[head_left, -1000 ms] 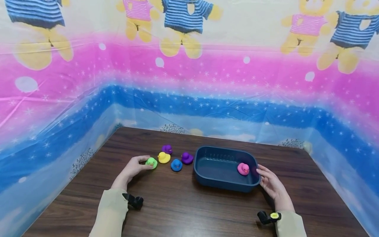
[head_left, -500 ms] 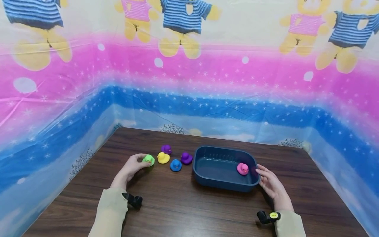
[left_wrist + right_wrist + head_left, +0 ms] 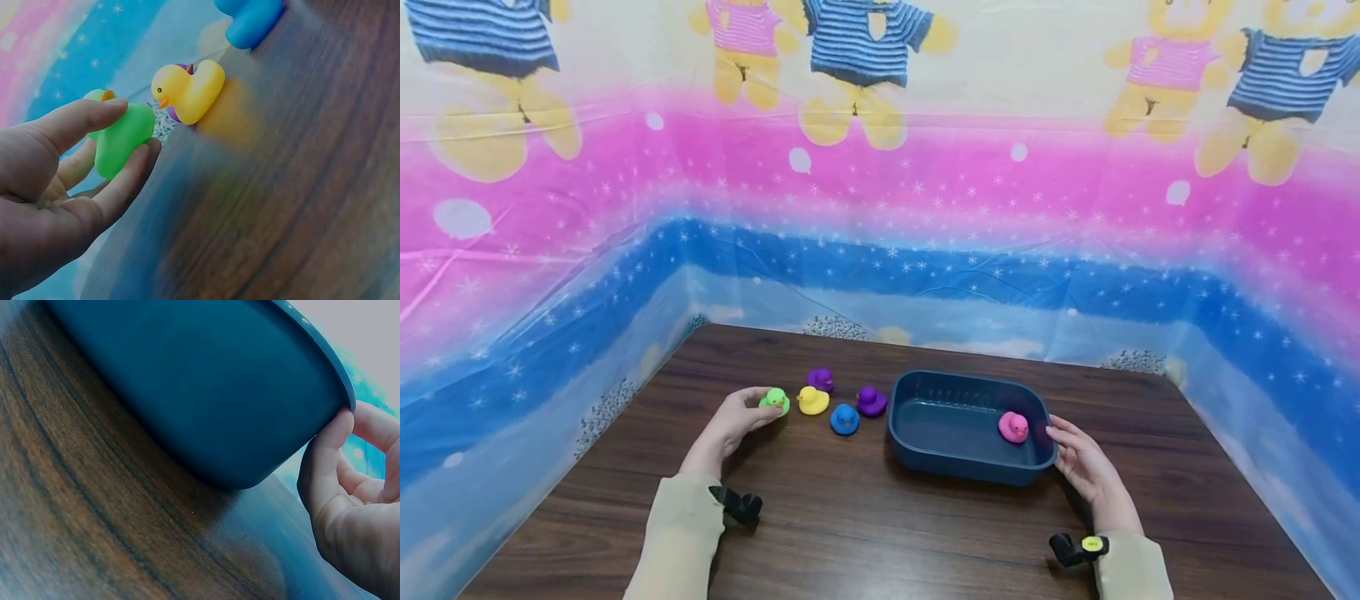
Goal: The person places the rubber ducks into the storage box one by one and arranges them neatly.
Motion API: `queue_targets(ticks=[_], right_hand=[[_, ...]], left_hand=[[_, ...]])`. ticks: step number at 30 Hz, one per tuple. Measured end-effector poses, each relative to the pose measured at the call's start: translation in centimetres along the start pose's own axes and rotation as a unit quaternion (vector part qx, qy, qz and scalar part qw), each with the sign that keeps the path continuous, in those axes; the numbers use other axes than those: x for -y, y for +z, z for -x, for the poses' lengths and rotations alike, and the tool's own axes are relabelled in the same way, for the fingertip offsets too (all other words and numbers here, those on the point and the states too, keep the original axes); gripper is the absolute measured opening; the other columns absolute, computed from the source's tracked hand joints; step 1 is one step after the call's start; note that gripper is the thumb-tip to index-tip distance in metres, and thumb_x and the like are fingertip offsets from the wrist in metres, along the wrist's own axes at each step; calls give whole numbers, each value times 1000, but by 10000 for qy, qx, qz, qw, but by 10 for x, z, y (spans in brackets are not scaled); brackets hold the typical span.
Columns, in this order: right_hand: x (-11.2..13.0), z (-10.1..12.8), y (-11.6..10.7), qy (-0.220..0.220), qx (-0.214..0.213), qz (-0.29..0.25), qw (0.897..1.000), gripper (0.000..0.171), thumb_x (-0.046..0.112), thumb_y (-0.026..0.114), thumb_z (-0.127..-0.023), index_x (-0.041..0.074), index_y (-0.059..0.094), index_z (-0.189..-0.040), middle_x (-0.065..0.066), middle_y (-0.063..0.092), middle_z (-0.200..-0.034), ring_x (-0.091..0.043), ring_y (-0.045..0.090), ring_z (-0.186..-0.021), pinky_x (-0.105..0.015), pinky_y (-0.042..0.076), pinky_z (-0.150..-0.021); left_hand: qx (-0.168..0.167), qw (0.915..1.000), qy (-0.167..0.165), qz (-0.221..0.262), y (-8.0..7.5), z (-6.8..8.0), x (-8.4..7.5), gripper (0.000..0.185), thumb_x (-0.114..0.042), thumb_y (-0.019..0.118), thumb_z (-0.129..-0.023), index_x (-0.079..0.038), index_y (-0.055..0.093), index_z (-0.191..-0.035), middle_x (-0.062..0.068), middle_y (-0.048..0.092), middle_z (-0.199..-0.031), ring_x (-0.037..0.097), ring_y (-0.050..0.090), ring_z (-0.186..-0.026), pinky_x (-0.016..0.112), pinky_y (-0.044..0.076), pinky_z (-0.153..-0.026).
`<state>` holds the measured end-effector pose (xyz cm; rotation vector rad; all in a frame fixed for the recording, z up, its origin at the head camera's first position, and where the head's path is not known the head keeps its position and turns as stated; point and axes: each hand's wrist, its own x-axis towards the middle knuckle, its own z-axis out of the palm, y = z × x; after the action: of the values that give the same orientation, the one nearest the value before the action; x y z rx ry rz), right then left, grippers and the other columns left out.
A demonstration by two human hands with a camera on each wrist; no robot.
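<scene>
No text can be read; the yellow label (image 3: 1092, 544) is too small.

We have room over the near bench (image 3: 880, 533); yellow duck (image 3: 813, 402), blue duck (image 3: 845, 421) and purple duck (image 3: 872, 402) stand between left hand (image 3: 733, 422) and tub (image 3: 966, 467).

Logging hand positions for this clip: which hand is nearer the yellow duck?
Left. The left hand pinches the green duck just left of the yellow duck; the right hand is farther off, at the right end of the dark blue tub.
</scene>
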<state>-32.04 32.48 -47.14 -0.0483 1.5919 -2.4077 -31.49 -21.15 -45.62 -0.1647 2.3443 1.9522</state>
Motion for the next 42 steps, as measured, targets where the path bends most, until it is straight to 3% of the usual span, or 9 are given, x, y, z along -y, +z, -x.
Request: queue_targets(ticks=[9,17,28,42], right_hand=[[2,-1,-4,23,13,61,10000,28,8,41,-104,24,64,-106,9,71,-95,-1,66,-82,-15,54,-75],[4,-1,-6,5,-112,136,9998,26,8,42,-104,24,61,-107,9,70,-93,-1,65,-81,-15,53,-74],[7,-1,-6,43,-235,-2,9997,26,5,41,-103,21,61,-107,7,70,-91,-3,65,-79,-16,53,-71],[-2,-6,-4,146,-528,347,9979,19,9,44,-103,23,54,-113,11,68,-95,0,63,-84,-15,52,-75]], left_hand=[[15,9996,-22,285,8,-7,-21,61,-7,59,-97,7,30,-148,27,33,-149,28,54,-125,36,45,-106],[138,9989,101,433,32,-21,-43,59,-6,58,-97,7,32,-148,28,34,-148,37,46,-134,42,40,-111],[677,9948,361,671,94,-40,-75,56,-4,59,-96,4,37,-146,25,39,-145,36,50,-130,46,38,-112],[1440,9854,614,665,175,-44,-90,51,2,62,-92,4,46,-140,25,49,-139,37,54,-126,46,43,-108]])
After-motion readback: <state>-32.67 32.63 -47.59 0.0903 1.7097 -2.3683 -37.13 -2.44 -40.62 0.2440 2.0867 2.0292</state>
